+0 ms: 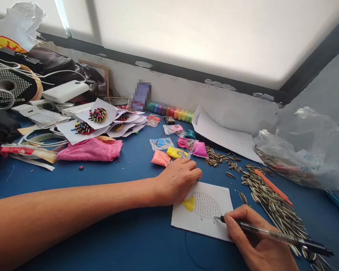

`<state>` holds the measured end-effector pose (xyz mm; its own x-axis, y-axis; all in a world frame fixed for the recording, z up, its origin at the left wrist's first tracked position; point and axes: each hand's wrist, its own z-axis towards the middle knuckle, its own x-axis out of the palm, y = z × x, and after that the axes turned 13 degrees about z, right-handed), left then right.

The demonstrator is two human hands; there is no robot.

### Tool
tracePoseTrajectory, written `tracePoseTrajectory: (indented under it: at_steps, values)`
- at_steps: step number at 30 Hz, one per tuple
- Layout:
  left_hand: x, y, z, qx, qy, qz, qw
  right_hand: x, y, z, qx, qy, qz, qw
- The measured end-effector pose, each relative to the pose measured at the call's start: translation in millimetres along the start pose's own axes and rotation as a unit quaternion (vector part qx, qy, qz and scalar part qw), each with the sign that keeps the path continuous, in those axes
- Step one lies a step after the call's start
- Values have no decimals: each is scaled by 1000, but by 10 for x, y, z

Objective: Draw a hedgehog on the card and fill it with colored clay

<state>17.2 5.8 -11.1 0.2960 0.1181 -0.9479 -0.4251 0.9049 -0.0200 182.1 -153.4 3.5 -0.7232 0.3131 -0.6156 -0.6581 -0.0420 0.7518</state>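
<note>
One white card (202, 210) lay on the bench (115, 233) at five o'clock in view. One right hand (251, 234), at the card's four o'clock, gripped one pen (282, 236); one left hand (177, 180) rested, fingers curled, at eleven, and whether it pinched anything I couldn't tell. The drawing had two little legs, an oval body with rows of tick marks and a yellow patch at nine. Around three o'clock, one orange stick (274, 187) lay among uncountable striped seeds (289, 220). At ten were one pink cloth (90, 149) and a round black object (19, 81) lettered "好看". The pen's print was too small to read.
</note>
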Motion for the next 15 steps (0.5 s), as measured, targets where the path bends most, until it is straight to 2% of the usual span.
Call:
tracePoseTrajectory:
  at_steps: [6,11,15]
  values:
    - [-3,-7,-5,-1,-3,-2,1000,19,47,-6,9,-12,8,1000]
    - [-4,-9,-6,-2,-3,-3,1000,-51,4,43,-32,36,-14,999]
    - [5,-3,-2,-2,-7,-3,1000,-52,-18,37,-28,50,-6,998]
